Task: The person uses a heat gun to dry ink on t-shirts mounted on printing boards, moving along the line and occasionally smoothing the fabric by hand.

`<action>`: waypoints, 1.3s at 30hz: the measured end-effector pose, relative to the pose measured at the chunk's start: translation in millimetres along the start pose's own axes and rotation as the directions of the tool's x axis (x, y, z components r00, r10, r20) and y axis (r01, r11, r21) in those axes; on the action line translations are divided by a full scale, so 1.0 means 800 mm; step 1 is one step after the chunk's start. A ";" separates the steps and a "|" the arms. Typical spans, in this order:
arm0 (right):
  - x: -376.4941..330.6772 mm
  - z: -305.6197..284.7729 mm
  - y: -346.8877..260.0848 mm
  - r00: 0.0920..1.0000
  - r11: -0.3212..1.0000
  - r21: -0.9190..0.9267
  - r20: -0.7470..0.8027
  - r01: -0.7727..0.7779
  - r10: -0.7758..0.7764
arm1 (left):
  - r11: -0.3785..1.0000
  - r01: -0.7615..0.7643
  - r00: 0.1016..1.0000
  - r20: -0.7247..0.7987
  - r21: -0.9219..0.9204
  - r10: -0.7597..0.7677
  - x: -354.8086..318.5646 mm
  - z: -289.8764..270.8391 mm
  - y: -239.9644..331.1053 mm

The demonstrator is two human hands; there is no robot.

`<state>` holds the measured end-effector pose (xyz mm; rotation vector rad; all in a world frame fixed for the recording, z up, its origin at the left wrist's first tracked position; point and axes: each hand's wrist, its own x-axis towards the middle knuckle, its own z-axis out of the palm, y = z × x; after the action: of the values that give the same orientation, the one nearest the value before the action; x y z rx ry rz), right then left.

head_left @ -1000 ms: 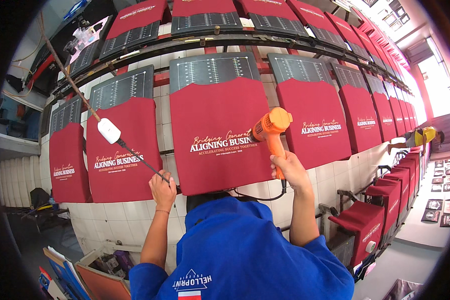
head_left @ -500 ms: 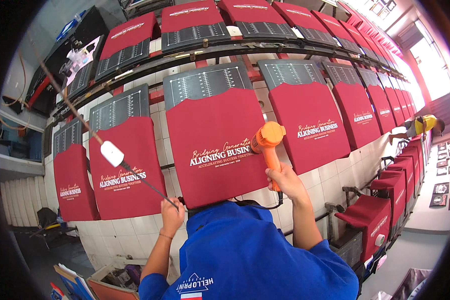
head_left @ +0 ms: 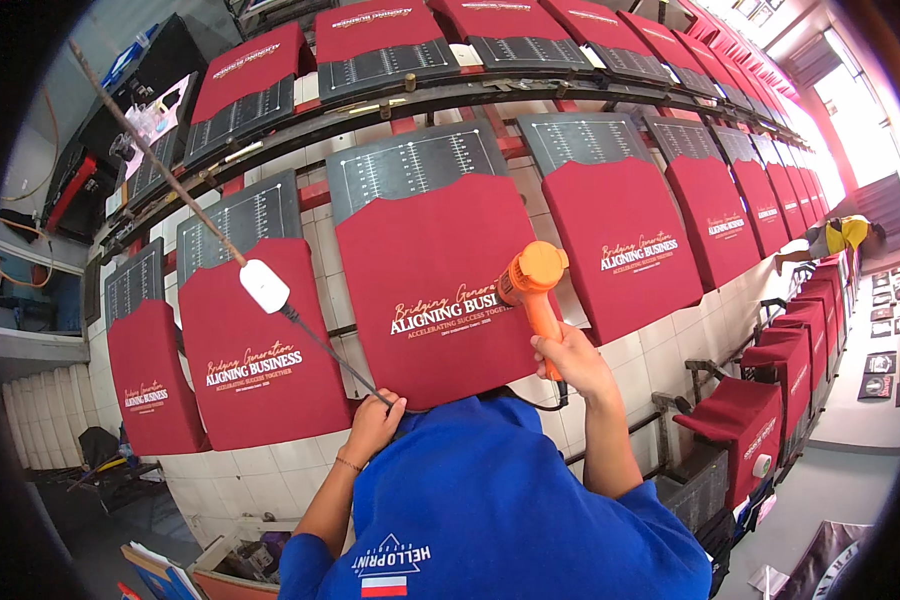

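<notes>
My right hand (head_left: pixel 574 360) is closed around the handle of an orange heat gun (head_left: pixel 538 272). The gun is held over a dark red T-shirt (head_left: pixel 432 240) with white and gold print, hiding the print's right end. That shirt lies flat on a dark board (head_left: pixel 425 158) with white ruler marks. At the shirt's near edge, my left hand (head_left: pixel 375 424) pinches a black cable (head_left: pixel 328 352). The cable runs up to a white socket block (head_left: pixel 265 286), which hangs on a brown cord (head_left: pixel 160 165) over the neighbouring red shirt (head_left: pixel 255 330).
Rows of boards with red shirts stretch off to the right, and another row stands behind a dark metal rail (head_left: pixel 370 108). A person in yellow (head_left: pixel 848 233) bends at the far right. Cardboard and papers (head_left: pixel 160 570) sit at lower left.
My left hand has moved right and closer to my body with the cable. The white socket block has swung right. My right hand holds the heat gun almost in the same place.
</notes>
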<state>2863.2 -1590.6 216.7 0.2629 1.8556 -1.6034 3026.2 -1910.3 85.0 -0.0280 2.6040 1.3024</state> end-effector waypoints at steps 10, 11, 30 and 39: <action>0.015 0.022 -0.002 1.000 1.000 0.017 -0.019 -0.005 0.005 | 0.992 0.069 0.992 -0.117 0.105 -0.057 0.023 -0.103 -0.050; 0.016 0.024 0.001 0.999 1.000 0.010 -0.032 0.005 -0.005 | 0.990 0.119 0.950 -0.299 0.079 -0.091 0.028 -0.119 -0.055; -0.001 0.030 0.001 0.999 0.999 0.014 -0.029 -0.034 0.035 | 0.457 0.880 0.340 -0.843 0.130 -0.416 -0.026 -0.161 -0.291; 0.003 0.051 0.006 1.000 0.999 -0.031 0.001 0.007 -0.007 | 0.455 0.862 0.418 -0.823 0.225 -0.385 -0.011 -0.151 -0.274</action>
<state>2878.3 -1628.7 210.7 0.2420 1.8815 -1.5775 3036.9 -2139.4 -15.4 -1.5770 2.8278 -0.0032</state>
